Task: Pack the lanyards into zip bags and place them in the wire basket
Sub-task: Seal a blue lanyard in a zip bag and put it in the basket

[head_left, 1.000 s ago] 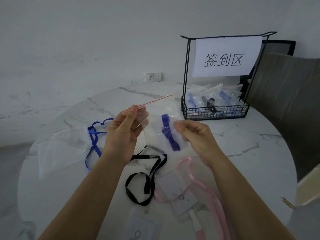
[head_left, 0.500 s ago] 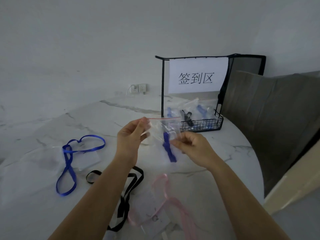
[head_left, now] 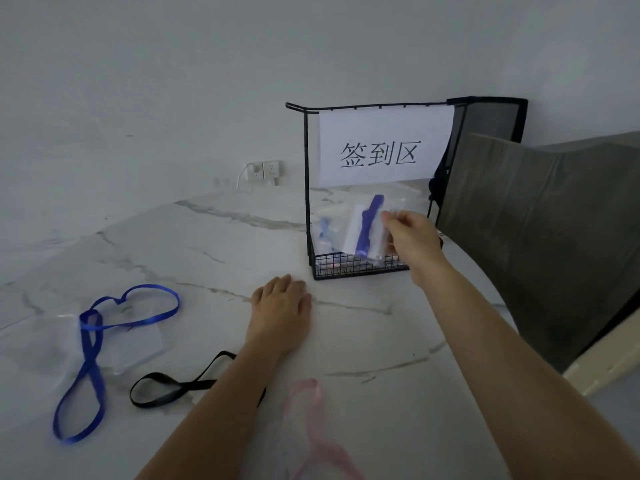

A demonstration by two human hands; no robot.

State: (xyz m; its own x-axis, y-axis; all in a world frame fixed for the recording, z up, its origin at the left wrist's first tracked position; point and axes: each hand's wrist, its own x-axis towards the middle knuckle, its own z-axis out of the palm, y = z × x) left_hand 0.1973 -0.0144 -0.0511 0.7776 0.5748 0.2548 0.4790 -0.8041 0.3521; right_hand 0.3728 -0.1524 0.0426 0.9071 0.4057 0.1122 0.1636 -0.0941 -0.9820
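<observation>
The zip bag with the folded blue lanyard in it is pinched at one edge by the right hand and held just over the wire basket. The left hand is laid palm-down on the table, fingers relaxed and close together. Probably best if the bag's lowered past the front rim before being let go, so it isn't snagged on the wire.

Blue lanyard, blk lanyard, pink lanyard – table wht marble w/ grey veins; wire basket blk.
</observation>
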